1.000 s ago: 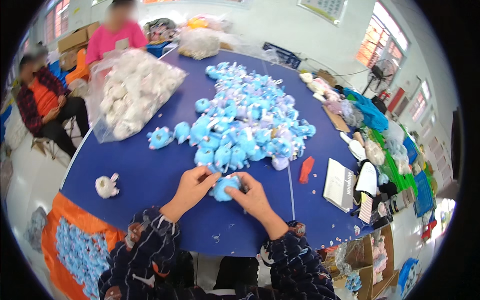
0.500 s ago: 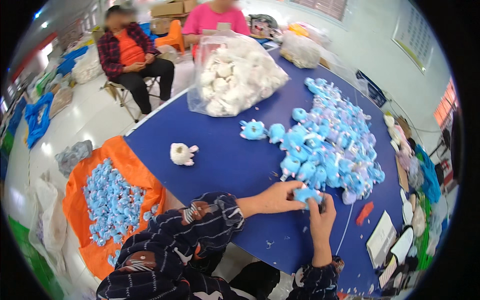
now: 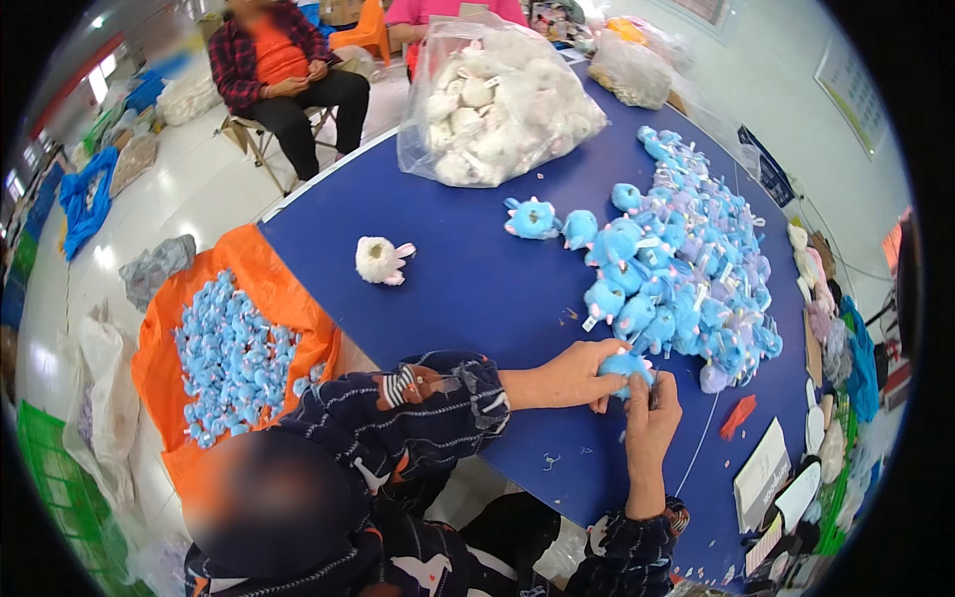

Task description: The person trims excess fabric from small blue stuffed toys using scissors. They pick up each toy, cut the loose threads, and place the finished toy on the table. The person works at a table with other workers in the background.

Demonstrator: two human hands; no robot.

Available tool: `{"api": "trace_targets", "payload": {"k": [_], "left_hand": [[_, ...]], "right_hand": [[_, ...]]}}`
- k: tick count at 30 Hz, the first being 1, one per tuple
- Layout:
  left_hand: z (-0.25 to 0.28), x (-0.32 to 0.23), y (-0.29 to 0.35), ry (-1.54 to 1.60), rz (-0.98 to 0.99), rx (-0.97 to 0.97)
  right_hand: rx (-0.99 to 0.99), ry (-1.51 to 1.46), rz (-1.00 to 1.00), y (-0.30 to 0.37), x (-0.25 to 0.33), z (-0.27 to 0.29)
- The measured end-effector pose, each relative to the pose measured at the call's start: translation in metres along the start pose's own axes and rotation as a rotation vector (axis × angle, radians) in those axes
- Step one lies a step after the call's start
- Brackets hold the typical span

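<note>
My left hand (image 3: pixel 572 376) is closed around a small blue plush animal head (image 3: pixel 626 367), pinching it near the edge of the pile. Close against the plush, the fingers of my right hand (image 3: pixel 652 418) are bent round a small dark tool (image 3: pixel 654 380), mostly hidden, its kind unclear. Just beyond my hands lies a big pile of blue and lilac plush heads (image 3: pixel 676 259), several with white tags. A blue plush head (image 3: pixel 532 219) with a dark opening lies at its left end. Farther left, a white plush head (image 3: pixel 380 261) with pink-tipped ears sits alone on the blue table (image 3: pixel 458 298).
A clear bag of white plush pieces (image 3: pixel 507 109) stands at the far edge, with two people beyond. An orange sack (image 3: pixel 288 264) of blue pieces lies left below the table. At right are a red scrap (image 3: pixel 738 416), a white booklet (image 3: pixel 762 473) and thread bits.
The view has shifted, so the table things appear farther right and mostly higher. Both hands stay together at the blue plush head, which now shows a rounder side.
</note>
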State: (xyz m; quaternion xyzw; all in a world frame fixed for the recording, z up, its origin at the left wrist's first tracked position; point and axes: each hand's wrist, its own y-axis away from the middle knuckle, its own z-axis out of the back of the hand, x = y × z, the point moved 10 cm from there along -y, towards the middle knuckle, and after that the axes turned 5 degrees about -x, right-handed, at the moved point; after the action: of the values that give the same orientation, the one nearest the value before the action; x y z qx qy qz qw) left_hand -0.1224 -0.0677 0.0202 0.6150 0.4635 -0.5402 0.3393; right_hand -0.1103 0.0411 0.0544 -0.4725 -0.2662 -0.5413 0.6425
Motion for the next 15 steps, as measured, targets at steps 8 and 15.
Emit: {"api": "trace_targets", "payload": {"k": [8,15], "left_hand": [[0.017,-0.045,0.008,-0.001,0.005,0.134],[0.104,-0.128,0.034,0.596,-0.536,0.22]], "right_hand": [[-0.031,-0.383,-0.083,-0.006,-0.007,0.006],[-0.023,-0.361,-0.082,-0.011,-0.009,0.017]]}}
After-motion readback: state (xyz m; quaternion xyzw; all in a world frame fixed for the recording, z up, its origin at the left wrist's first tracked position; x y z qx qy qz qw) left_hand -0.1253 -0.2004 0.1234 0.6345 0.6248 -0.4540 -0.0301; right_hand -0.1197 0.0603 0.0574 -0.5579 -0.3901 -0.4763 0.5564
